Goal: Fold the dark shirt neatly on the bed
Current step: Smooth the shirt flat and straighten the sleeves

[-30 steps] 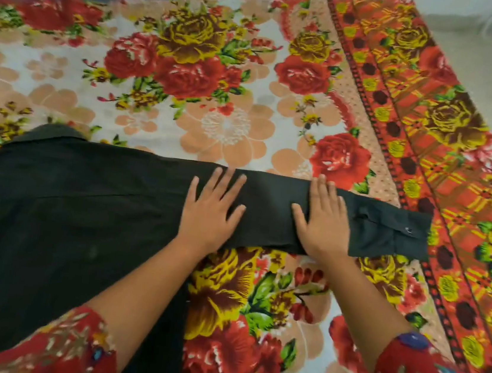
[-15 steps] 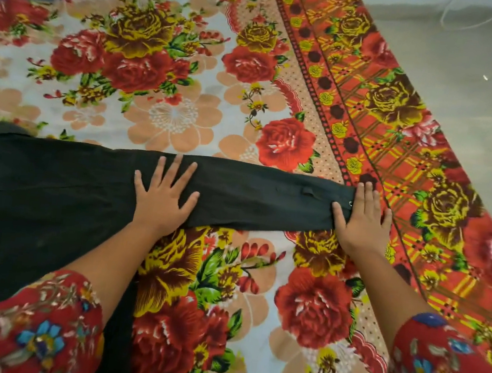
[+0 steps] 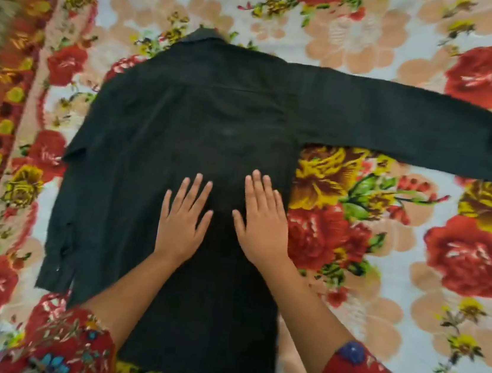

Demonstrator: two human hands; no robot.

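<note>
Dark shirt point(image 3: 202, 125) under flat left hand point(image 3: 182, 225); right hand point(image 3: 263, 224) alongside.

The left hand point(image 3: 182, 225) lies flat, palm down, fingers straight and slightly spread. The right hand point(image 3: 262, 222) lies flat just beside it, palm down, fingers straight, thumb angled toward the left hand. The left forearm point(image 3: 132, 290) and right forearm point(image 3: 310, 306) reach forward and converge, bare below red floral sleeves point(image 3: 64, 347).

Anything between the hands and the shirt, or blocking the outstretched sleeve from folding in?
Nothing visible. Left hand and right hand lie flat on the dark shirt; the outstretched sleeve lies bare on the bedspread.
</note>
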